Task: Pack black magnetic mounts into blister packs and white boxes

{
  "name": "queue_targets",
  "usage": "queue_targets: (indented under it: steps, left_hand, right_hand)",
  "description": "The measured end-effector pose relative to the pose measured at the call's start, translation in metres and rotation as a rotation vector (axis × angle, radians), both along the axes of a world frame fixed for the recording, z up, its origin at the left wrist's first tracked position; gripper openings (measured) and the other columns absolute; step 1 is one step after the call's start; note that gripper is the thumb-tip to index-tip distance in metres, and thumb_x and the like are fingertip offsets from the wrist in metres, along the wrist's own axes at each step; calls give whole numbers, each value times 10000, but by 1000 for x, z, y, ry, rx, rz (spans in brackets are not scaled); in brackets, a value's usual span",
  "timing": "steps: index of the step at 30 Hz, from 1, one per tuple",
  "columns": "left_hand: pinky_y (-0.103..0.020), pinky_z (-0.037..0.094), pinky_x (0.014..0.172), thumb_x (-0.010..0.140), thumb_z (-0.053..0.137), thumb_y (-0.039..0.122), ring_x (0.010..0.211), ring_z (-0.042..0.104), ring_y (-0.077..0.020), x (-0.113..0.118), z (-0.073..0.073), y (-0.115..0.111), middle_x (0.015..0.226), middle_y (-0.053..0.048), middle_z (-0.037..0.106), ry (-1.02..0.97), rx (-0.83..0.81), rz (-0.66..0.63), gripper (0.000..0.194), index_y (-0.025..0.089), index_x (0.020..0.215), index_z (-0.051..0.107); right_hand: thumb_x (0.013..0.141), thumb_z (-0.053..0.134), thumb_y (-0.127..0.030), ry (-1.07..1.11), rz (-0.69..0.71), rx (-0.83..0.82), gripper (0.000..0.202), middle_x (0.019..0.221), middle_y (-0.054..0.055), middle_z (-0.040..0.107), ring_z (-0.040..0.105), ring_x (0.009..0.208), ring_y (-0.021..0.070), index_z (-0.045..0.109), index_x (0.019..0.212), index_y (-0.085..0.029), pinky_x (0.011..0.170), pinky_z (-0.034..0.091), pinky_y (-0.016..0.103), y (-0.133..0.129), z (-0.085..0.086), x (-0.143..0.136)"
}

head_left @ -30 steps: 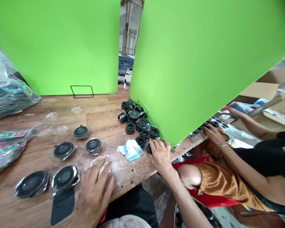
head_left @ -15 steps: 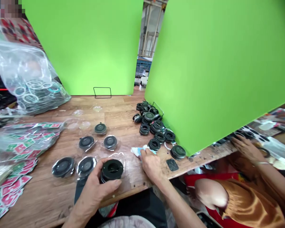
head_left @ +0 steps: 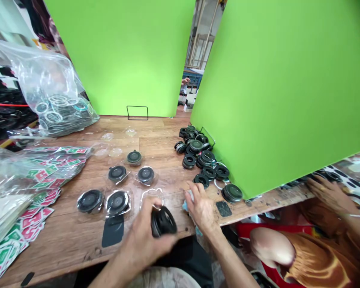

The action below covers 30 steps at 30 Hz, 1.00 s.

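Note:
My left hand point(head_left: 144, 234) is closed around a black round plastic part point(head_left: 163, 222), tilted on its side near the table's front edge; that hand is a little blurred. My right hand point(head_left: 201, 210) has its fingers bent over a light blue and white cloth point(head_left: 187, 202), pressed down on the wooden table point(head_left: 165, 138). Just beyond the held part lies a clear plastic shell point(head_left: 152, 195). Several black discs in clear shells, such as the front left disc point(head_left: 90, 201), lie to the left. Several black round parts point(head_left: 196, 146) are heaped beyond my right hand.
Two green panels point(head_left: 123, 60) stand at the back and right. Printed cards point(head_left: 33, 216) and a clear bag of rings point(head_left: 60, 108) lie at left. A dark flat pad point(head_left: 223, 208) is near the right edge. Another person's hand point(head_left: 328, 192) works at far right.
My left hand has turned the black round part from facing up onto its side and moved it right. My right hand has drawn the cloth closer to me. The view has shifted slightly.

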<state>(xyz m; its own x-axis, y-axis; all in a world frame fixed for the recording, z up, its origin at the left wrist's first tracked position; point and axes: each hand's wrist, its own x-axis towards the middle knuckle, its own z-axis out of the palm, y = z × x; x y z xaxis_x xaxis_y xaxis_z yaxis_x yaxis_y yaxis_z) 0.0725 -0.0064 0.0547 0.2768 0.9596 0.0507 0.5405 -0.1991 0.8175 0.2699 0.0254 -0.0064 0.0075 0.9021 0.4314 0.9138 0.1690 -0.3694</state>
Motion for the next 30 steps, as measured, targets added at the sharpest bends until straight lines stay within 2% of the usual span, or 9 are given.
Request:
queue_targets:
  steps: [2, 4, 7, 11, 16, 19, 23, 27, 30]
  left_hand:
    - [-338, 468, 736, 705, 609, 260, 828, 561, -209, -9, 2, 23, 889, -37, 557, 236, 151, 61, 284, 186, 951, 488]
    - [-372, 465, 738, 764, 572, 276, 873, 565, -243, -10, 0, 41, 968, -85, 580, 473, 258, -16, 180, 165, 905, 556]
    - [-487, 437, 821, 802, 572, 326, 1032, 539, -329, 0, -13, 53, 1246, -141, 552, 737, 393, -124, 298, 165, 1049, 613]
    - [-641, 245, 991, 825, 529, 451, 1297, 329, -411, 11, -38, 48, 1431, -174, 398, 790, 531, -149, 584, 125, 1306, 467]
    - [-691, 179, 989, 830, 547, 403, 1319, 286, -439, 11, -47, 47, 1447, -208, 353, 778, 616, -38, 592, 121, 1337, 432]
    - [-629, 301, 962, 850, 526, 332, 1225, 419, -407, 13, -38, 43, 1381, -223, 438, 619, 633, 64, 520, 106, 1312, 455]
    - [-410, 462, 891, 875, 467, 269, 1100, 526, -260, 19, -30, 35, 1208, -173, 540, 145, 528, 33, 401, 109, 1242, 486]
    - [-311, 510, 659, 827, 517, 320, 725, 597, -155, 24, -26, 32, 1043, -106, 573, -147, 146, 37, 453, 152, 1245, 464]
    - [-301, 500, 668, 708, 647, 358, 681, 580, -141, 21, -16, 31, 1021, -85, 589, -347, -137, 69, 671, 135, 1289, 398]
  right_hand:
    - [924, 396, -265, -110, -94, -14, 340, 1012, 110, 588, 620, 831, 181, 545, 1202, -139, 629, 509, 243, 3, -13, 6]
    - [922, 405, -265, -161, -99, -27, 339, 1015, 105, 596, 623, 826, 177, 545, 1208, -146, 608, 501, 229, 0, -20, 5]
    - [927, 423, -290, -148, -67, -28, 343, 1047, 97, 597, 617, 847, 173, 537, 1226, -167, 640, 496, 230, -8, -18, 1]
    - [917, 460, -374, -89, -115, 108, 361, 1079, 117, 586, 552, 980, 222, 575, 1178, -152, 829, 471, 323, -6, -1, 14]
    - [866, 524, -351, -166, -292, 48, 426, 1110, 181, 537, 493, 981, 284, 553, 1212, -104, 829, 448, 436, 18, 0, 37]
    - [790, 566, -227, -50, -219, 7, 379, 1123, 180, 491, 476, 1020, 289, 594, 1148, -106, 860, 444, 449, 34, -16, 36]
    - [704, 563, -130, 148, -120, 18, 400, 1137, 164, 484, 479, 1077, 284, 624, 1099, -118, 945, 415, 453, 49, -25, 27]
    - [740, 540, -122, 230, -37, 26, 334, 1139, 117, 542, 535, 1070, 215, 630, 1060, -158, 954, 441, 350, 38, 6, 6]
    - [802, 565, -185, 453, 248, -32, 378, 1222, 74, 546, 525, 1135, 184, 562, 1178, -222, 974, 435, 317, 7, 40, -15]
